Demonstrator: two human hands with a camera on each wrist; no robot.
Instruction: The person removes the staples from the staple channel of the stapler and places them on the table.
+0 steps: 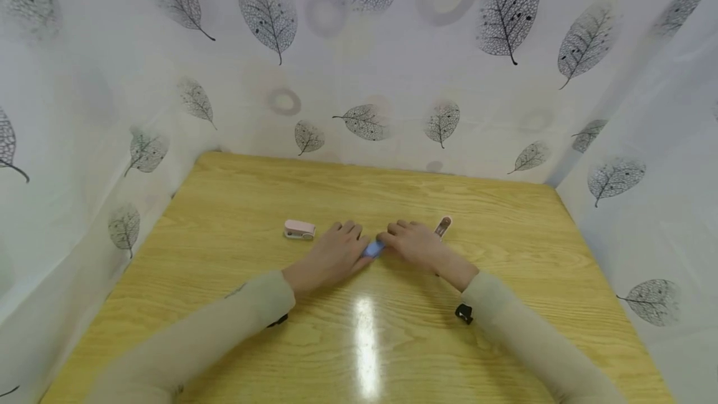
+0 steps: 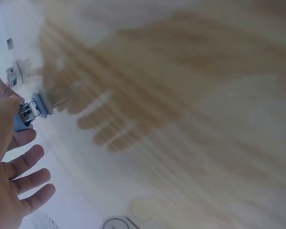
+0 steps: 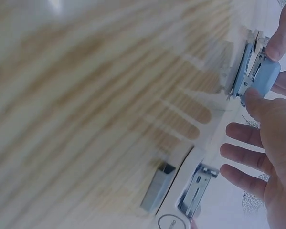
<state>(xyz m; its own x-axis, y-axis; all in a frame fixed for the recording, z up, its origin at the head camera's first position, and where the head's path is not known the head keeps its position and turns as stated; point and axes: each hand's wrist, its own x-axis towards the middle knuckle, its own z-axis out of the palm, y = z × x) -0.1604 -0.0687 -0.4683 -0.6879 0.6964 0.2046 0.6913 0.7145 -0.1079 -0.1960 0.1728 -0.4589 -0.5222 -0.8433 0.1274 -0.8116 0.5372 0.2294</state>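
A small blue stapler (image 1: 373,249) is between the two hands, just above or on the wooden table. My left hand (image 1: 336,253) pinches one end of it; in the left wrist view the thumb lies on the blue stapler (image 2: 22,122), other fingers loosely spread. At its other end, my right hand (image 1: 416,245) grips it between thumb and forefinger, and the right wrist view shows metal parts along the blue stapler's (image 3: 266,76) side. Left of the left hand lies a pink stapler (image 1: 300,229). Another stapler (image 1: 443,227), its metal inside showing, is partly hidden behind the right hand.
The wooden table (image 1: 252,192) reflects light near its front. Curtains (image 1: 392,86) with leaf prints stand behind it and at both sides. In the right wrist view the opened stapler (image 3: 193,191) lies close below the right fingers.
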